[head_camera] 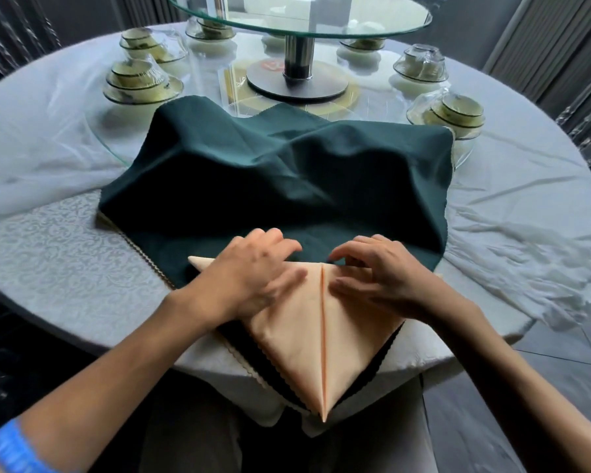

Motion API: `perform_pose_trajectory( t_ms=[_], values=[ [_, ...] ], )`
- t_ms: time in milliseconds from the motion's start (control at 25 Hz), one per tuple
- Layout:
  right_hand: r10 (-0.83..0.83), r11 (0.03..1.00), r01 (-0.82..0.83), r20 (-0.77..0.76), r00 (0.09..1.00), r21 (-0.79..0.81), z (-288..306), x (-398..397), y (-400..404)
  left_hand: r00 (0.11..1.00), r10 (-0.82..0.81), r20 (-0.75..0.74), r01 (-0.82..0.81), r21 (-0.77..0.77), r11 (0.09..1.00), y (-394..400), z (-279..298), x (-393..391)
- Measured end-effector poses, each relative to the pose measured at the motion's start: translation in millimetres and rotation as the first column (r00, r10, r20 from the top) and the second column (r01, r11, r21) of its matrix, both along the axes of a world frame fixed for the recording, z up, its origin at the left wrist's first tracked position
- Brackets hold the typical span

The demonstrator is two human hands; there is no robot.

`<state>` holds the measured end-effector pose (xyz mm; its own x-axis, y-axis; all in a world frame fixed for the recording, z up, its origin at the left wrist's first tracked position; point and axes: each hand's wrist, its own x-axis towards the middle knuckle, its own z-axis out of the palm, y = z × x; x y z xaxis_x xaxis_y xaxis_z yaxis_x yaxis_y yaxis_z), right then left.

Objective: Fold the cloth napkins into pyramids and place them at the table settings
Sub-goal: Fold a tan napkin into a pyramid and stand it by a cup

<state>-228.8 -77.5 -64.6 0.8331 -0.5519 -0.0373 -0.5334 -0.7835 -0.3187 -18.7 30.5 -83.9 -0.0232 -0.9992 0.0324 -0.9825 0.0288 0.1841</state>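
Table [48, 268], near edge, seen from just behind the folder. From the left: a blue wristband [11, 448] on the forearm; then the left hand [253, 271], lying flat with fingers spread on the left panel of the napkin [297, 332]. The napkin, peach cloth, lies on a dark green cloth [287, 172] at the table's near edge, already folded to a diamond, its centre seam running from between the hands down to a tip that overhangs the edge. To the right of the seam, the right hand [379, 271] rests on the right panel with fingers arched, fingertips at the upper fold; whether they pinch a layer or merely press cannot be told.

Handling, by judgement: the cloth looks light and fairly crisp, since its edges read sharp and the seam straight, so it should hold a crease but slide easily over the green cloth. Hold it by flat pressure on each panel beside the seam; lift at the outer corners or the top fold, never by the free tip.

Beyond, wrapped bowls [140, 80] ring a glass turntable [297, 15].
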Motion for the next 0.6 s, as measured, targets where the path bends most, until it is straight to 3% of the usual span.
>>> perform_pose_trajectory(
  t_ms=[80, 160, 240, 320, 400, 480, 600],
  values=[
    [0.027, 0.999, -0.027, -0.004, 1.0, 0.029, -0.8, 5.0, -6.3, 1.0, -0.014, 0.013, 0.015, -0.049, 0.999, -6.2, -10.0, -7.5],
    [0.02, 0.995, -0.022, 0.017, 1.0, 0.098, 3.1, 5.0, -8.9, 0.997, 0.012, -0.072, -0.015, -0.045, 0.999, -7.3, -11.4, -7.3],
    [0.0, 0.987, -0.01, 0.057, 0.998, 0.163, 8.3, 6.7, -11.4, 0.989, 0.066, -0.131, -0.058, 0.065, 0.996, -10.2, -4.0, -3.8],
    [-0.029, 0.988, 0.024, 0.026, 0.999, 0.155, 5.7, 10.5, -13.1, 0.992, 0.08, -0.093, -0.066, 0.141, 0.988, -12.9, 2.6, -0.7],
    [-0.08, 0.995, 0.076, 0.071, 0.994, 0.065, -4.1, 13.2, -8.9, 0.998, 0.051, 0.048, -0.05, -0.025, 0.998, -9.4, 5.0, -2.9],
    [-0.085, 0.98, 0.114, 0.179, 0.98, -0.162, -15.5, 6.6, 5.5, 0.983, 0.086, 0.161, -0.059, -0.16, 0.985, 7.5, 8.0, -17.4],
    [-0.035, 0.953, 0.096, 0.208, 0.977, -0.289, -34.5, -6.3, 46.9, 0.997, 0.051, 0.058, -0.039, -0.194, 0.98, 50.3, 1.3, -49.3]
  ],
)
